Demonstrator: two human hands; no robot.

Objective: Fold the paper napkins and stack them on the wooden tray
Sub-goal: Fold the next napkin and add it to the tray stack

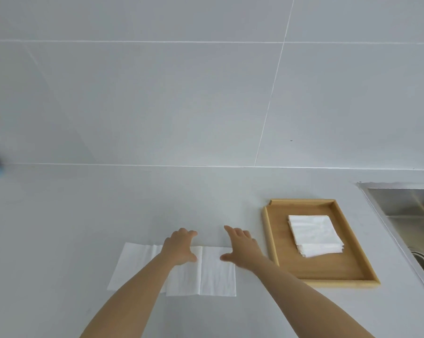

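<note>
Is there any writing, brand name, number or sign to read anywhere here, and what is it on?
None: no readable text on the unfolded napkins, the folded stack, the wooden tray, the counter or the sink.

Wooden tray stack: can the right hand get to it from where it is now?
Probably yes. The right hand is open over the flat napkin's far edge, just left of the wooden tray. Nothing lies between them but the tray's low rim, and the folded stack sits uncovered.
</note>
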